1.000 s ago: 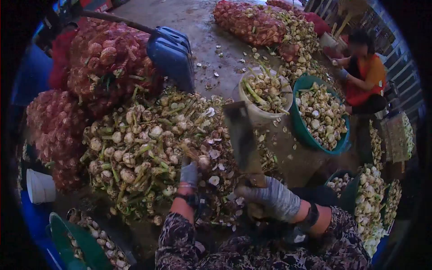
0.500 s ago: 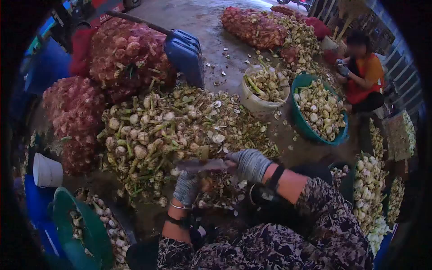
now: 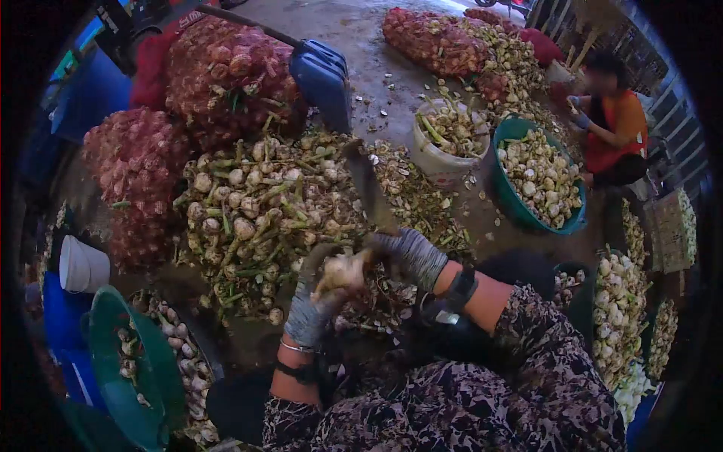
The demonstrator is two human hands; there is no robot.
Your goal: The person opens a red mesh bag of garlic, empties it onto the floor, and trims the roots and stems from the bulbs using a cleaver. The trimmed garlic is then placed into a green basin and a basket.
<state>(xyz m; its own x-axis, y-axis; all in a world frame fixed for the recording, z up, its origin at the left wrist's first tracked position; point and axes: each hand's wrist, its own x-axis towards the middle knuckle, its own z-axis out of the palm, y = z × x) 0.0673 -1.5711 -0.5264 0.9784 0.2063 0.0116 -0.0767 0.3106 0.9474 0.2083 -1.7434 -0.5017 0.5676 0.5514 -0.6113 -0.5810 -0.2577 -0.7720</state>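
Note:
My left hand [image 3: 307,305], in a grey glove, holds a pale garlic bulb [image 3: 340,273] at lower centre. My right hand [image 3: 413,255], also gloved, is closed around the handle of a knife [image 3: 367,181]. The knife's broad dark blade points up and slightly left. My right fingers are close to the bulb's stem end; whether they touch it I cannot tell. Beyond my hands lies a large heap of garlic [image 3: 248,203] with green stems. Peelings [image 3: 410,184] are scattered on its right side.
Red net sacks [image 3: 135,166] stand at the left, near a blue container [image 3: 320,79] with a long handle. A white bucket [image 3: 452,143] and green basin [image 3: 538,181] hold garlic. Another person [image 3: 614,128] crouches at right. A green tub [image 3: 135,377] is lower left.
The knife has swung from lying level to pointing upward. The bulb now shows clearly in my left hand. The view has shifted slightly, and the other person's hands have moved.

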